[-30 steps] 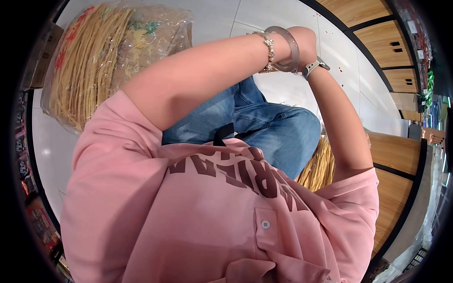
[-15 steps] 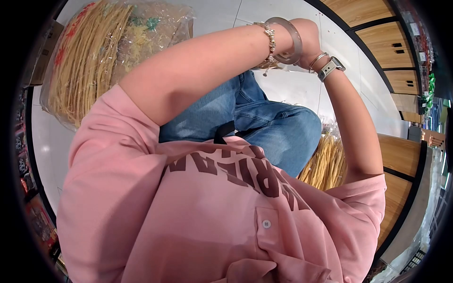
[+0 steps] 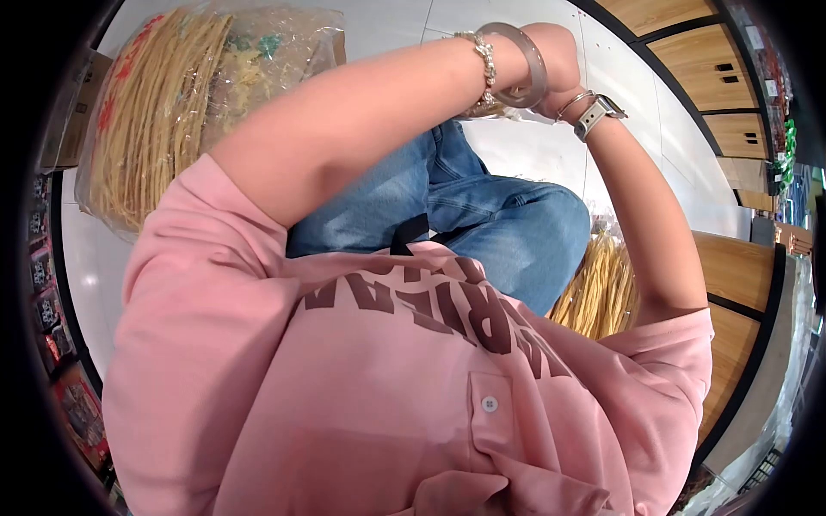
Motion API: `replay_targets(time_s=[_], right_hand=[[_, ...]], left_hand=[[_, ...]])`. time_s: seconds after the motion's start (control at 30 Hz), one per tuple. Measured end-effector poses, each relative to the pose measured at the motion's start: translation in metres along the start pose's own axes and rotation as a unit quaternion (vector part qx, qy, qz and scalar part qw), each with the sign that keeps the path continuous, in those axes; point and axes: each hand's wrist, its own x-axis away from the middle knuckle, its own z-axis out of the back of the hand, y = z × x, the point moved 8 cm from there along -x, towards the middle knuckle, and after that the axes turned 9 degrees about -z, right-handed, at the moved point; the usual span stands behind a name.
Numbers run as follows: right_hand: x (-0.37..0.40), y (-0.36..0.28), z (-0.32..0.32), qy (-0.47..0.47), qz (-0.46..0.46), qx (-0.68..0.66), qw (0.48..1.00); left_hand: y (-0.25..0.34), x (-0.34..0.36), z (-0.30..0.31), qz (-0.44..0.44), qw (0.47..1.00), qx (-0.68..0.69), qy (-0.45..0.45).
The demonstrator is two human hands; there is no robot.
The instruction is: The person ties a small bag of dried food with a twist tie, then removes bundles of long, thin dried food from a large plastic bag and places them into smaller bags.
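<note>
My left hand (image 3: 555, 56) is curled into a rounded shape at the top of the view, its knuckles out and its fingertips turned away. A clear grey bangle (image 3: 540, 69) and a beaded charm bracelet (image 3: 488, 64) are on that arm. My right hand (image 3: 551, 105) is tucked against the left one and mostly hidden behind it. On that wrist are a thin bracelet and a watch (image 3: 592, 116) with a pale strap. The hands touch or overlap; whatever lies between them is out of sight. Below them are my bent legs in blue jeans (image 3: 508, 219).
A large clear plastic bag of dried yellowish sticks (image 3: 159, 129) lies at the left beside a cardboard box (image 3: 79, 112). Another bundle of yellow sticks (image 3: 598, 288) is beside my right knee. Wooden cabinets (image 3: 710, 77) line the right; shelves with goods (image 3: 47, 318) stand at the left.
My joined hands have shifted slightly up in the view, and the right wrist has turned a little, so the watch faces further away. The hands stay together.
</note>
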Motion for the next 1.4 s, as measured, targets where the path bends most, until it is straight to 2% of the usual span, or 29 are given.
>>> replay_targets(time_s=[0.2, 0.3, 0.4, 0.5, 0.53, 0.67, 0.77, 0.8, 0.83, 0.87, 0.9, 0.93, 0.97, 1.07, 1.13, 1.4], right_hand=[[0.002, 0.001, 0.008, -0.015, -0.002, -0.016, 1.0], [0.001, 0.007, 0.008, -0.069, -0.06, 0.017, 0.996], [0.016, 0.002, 0.022, -0.045, -0.04, -0.031, 0.998], [0.021, 0.011, 0.032, -0.123, -0.177, -0.114, 0.97], [0.023, 0.012, 0.04, -0.091, -0.185, -0.107, 0.973], [0.034, 0.011, 0.066, -0.085, -0.245, -0.185, 0.948], [0.029, 0.014, 0.044, -0.136, -0.265, -0.235, 0.925], [0.025, 0.026, 0.023, -0.163, -0.293, -0.2, 0.921], [0.017, 0.031, 0.006, -0.184, -0.217, -0.174, 0.943], [0.009, 0.03, -0.014, -0.217, -0.094, -0.048, 0.97], [0.008, 0.018, -0.015, -0.235, -0.063, -0.002, 0.97], [0.008, 0.005, -0.016, -0.25, -0.03, 0.042, 0.967], [0.012, 0.004, -0.011, -0.256, -0.093, 0.003, 0.962], [0.01, 0.0, -0.006, -0.263, -0.202, -0.03, 0.943], [0.005, -0.005, -0.002, -0.23, -0.181, 0.011, 0.956], [0.008, 0.001, -0.007, -0.228, -0.183, 0.045, 0.955]], left_hand=[[0.001, -0.002, 0.003, -0.003, 1.0, -0.013, 0.018], [-0.001, -0.001, 0.005, -0.002, 1.0, 0.0, -0.003], [-0.004, -0.006, 0.0, -0.005, 1.0, 0.013, 0.005], [-0.005, -0.006, -0.001, -0.014, 1.0, 0.011, 0.009], [-0.001, 0.0, 0.003, -0.016, 1.0, 0.024, -0.007], [-0.002, -0.002, 0.007, -0.027, 0.999, -0.01, -0.02], [-0.003, -0.005, 0.007, -0.006, 0.999, 0.013, -0.042], [-0.004, -0.009, 0.005, -0.008, 1.0, -0.001, -0.01], [0.0, -0.007, 0.001, -0.017, 1.0, -0.017, -0.019], [0.005, -0.005, -0.003, -0.025, 0.999, -0.034, -0.027], [0.007, -0.004, -0.007, -0.033, 0.998, -0.051, -0.035], [0.002, -0.003, -0.013, 0.002, 0.998, -0.02, -0.054], [0.001, -0.003, -0.013, 0.003, 0.998, -0.02, -0.055], [-0.003, 0.002, -0.009, 0.006, 0.998, 0.002, -0.055], [-0.005, 0.004, -0.004, 0.005, 0.998, 0.044, -0.051], [0.003, 0.003, -0.023, -0.027, 0.996, -0.046, -0.066]])
